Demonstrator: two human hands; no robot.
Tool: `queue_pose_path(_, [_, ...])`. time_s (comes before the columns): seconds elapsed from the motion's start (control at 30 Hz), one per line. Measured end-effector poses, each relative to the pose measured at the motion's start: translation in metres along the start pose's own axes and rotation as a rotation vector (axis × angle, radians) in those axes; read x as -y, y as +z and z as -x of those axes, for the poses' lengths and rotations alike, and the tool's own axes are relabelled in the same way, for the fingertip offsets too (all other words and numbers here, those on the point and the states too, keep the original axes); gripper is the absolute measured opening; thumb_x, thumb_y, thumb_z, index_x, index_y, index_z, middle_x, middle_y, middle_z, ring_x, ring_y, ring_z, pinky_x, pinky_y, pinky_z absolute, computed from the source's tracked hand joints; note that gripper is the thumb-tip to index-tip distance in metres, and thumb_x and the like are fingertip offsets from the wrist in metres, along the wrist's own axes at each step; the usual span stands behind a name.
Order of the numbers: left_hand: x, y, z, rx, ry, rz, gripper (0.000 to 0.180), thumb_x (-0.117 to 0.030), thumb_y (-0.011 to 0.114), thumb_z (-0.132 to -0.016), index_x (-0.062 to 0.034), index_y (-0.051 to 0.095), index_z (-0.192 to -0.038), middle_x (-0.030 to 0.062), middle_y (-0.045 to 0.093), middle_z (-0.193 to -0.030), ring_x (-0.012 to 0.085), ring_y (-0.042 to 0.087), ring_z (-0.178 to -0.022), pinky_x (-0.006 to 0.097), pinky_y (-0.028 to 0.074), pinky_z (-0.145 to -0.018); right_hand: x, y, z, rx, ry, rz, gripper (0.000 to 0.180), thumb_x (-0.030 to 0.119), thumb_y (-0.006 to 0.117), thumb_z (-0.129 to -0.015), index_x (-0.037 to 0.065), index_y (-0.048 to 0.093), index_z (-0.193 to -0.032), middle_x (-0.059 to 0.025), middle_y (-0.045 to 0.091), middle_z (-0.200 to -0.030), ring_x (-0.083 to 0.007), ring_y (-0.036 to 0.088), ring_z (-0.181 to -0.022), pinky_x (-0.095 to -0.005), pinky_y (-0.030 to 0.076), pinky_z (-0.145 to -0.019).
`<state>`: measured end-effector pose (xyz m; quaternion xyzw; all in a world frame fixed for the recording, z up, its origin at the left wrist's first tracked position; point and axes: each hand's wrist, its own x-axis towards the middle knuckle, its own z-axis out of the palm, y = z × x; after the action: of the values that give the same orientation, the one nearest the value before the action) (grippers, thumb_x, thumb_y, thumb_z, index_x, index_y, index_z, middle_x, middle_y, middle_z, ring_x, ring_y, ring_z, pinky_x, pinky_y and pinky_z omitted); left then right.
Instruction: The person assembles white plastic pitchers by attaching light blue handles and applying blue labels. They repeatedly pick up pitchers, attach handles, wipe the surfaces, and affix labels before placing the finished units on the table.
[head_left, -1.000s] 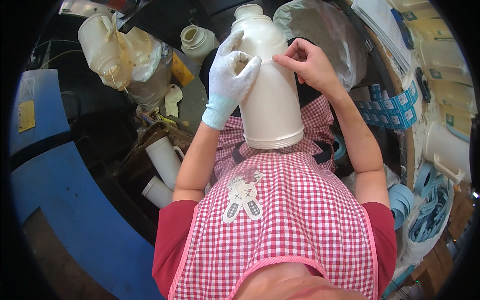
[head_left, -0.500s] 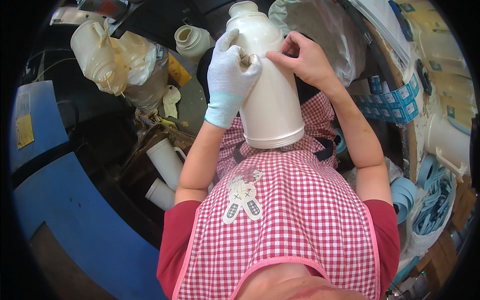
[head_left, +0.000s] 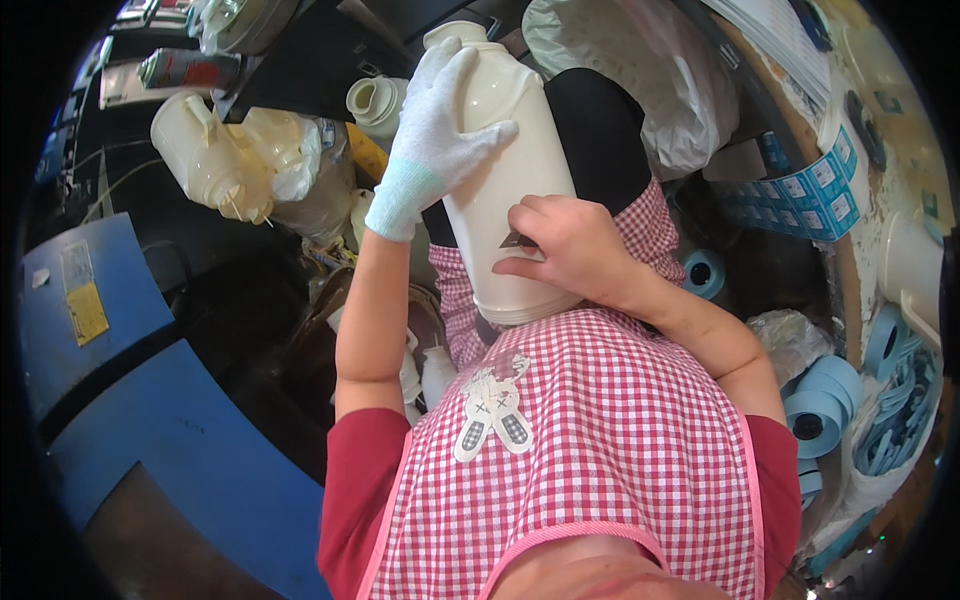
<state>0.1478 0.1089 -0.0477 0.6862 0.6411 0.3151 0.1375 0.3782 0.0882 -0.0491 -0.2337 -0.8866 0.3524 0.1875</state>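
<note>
The left hand (head_left: 440, 130), in a white knit glove, lies spread and flat against the upper side of a large white plastic jug (head_left: 500, 190), steadying it. The bare right hand (head_left: 565, 250) pinches a small dark blade (head_left: 518, 241) against the jug's lower wall, fingers closed on it. The jug stands tilted on the checked apron (head_left: 600, 440), its base at the lap. Room is tight: more white jugs (head_left: 215, 160) crowd the left, blue tape rolls (head_left: 825, 400) the right.
</note>
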Motion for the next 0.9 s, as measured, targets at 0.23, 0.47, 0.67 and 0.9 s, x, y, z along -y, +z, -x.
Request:
queue_pose_path(0.23, [-0.018,0.025,-0.029,-0.091,-0.118,-0.235,0.071,-0.040,0.091,-0.070,0.0027,0.064,-0.120,0.0205,0.063,-0.127,0.0386,0.056,-0.125,0.046,0.047,-0.109,-0.006,0.000,0.003,-0.051,-0.036,-0.046,0.032,0.033,0.082,-0.082,0.009,0.066,-0.096,-0.0086,0.068,-0.088,-0.0299,0.070,-0.083,-0.0417,0.057,-0.072])
queue_pose_path(0.47, [-0.039,0.051,-0.067,-0.062,-0.315,-0.610,0.078,-0.059,0.087,-0.068,0.0001,0.069,-0.116,0.0193,0.065,-0.119,0.0379,0.059,-0.118,0.046,0.056,-0.094,-0.016,-0.003,0.009,-0.096,-0.020,-0.086,0.029,0.032,0.080,-0.083,0.009,0.067,-0.094,-0.0090,0.069,-0.086,-0.0312,0.070,-0.084,-0.0430,0.056,-0.072])
queue_pose_path(0.67, [-0.048,0.049,-0.143,-0.064,-0.470,-0.820,0.041,-0.047,0.073,-0.092,-0.0152,0.067,-0.118,0.0023,0.073,-0.112,0.0219,0.070,-0.104,0.040,0.059,-0.083,-0.007,-0.008,0.011,-0.115,-0.023,-0.078,0.031,0.031,0.083,-0.082,0.007,0.069,-0.096,-0.0117,0.071,-0.091,-0.0332,0.071,-0.087,-0.0446,0.056,-0.076])
queue_pose_path(0.9, [0.041,0.017,-0.166,0.502,-0.714,-0.155,0.083,-0.074,0.067,-0.085,-0.0028,0.074,-0.127,0.0243,0.068,-0.136,0.0426,0.063,-0.127,0.050,0.047,-0.109,-0.148,-0.245,0.016,-0.719,0.274,0.501,0.059,0.062,0.053,-0.103,0.005,0.065,-0.116,-0.0229,0.070,-0.107,-0.0429,0.068,-0.101,-0.0503,0.054,-0.083])
